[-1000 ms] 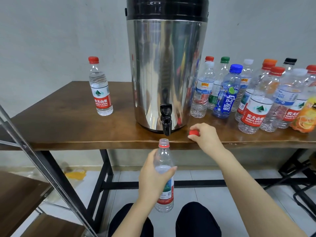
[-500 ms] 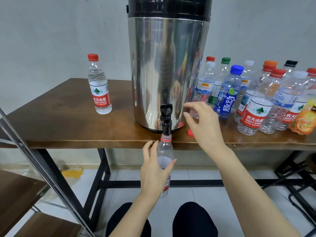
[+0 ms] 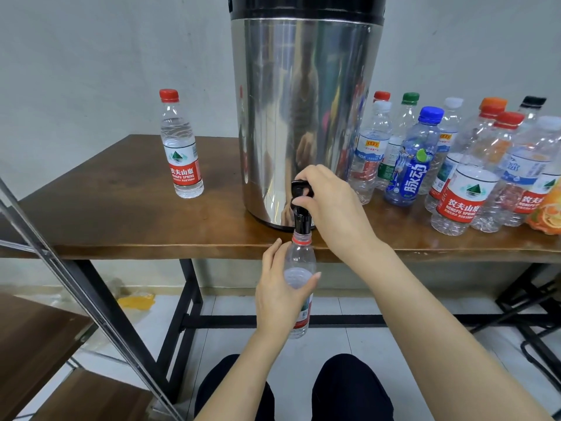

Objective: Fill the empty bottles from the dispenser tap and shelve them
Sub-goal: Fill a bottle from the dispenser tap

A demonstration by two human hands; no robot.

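Brown wooden table [image 3: 121, 217] against a grey wall, steel dispenser [image 3: 303, 117] at its near edge. My left hand [image 3: 277, 296] grasps the uncapped bottle [image 3: 300, 253] just under the tap [image 3: 302, 221], and my right hand [image 3: 334, 208] pinches the tap's lever. If the mouth drifts off the spout, I'd expect water to spill on the floor. The bottle stands upright, mouth up, long axis vertical.

Glossy steel dispenser [image 3: 303, 117], wood table [image 3: 121, 214]

I have a single view, a wide-angle camera on the person's head, facing forward and down across the front edge of the tabletop [image 3: 121, 214]. It sits near: the dispenser [image 3: 303, 117] fills the upper middle with its top cropped, both forearms [image 3: 425, 329] reach in from the bottom edge, and the knees [image 3: 352, 387] and floor [image 3: 349, 341] show underneath.
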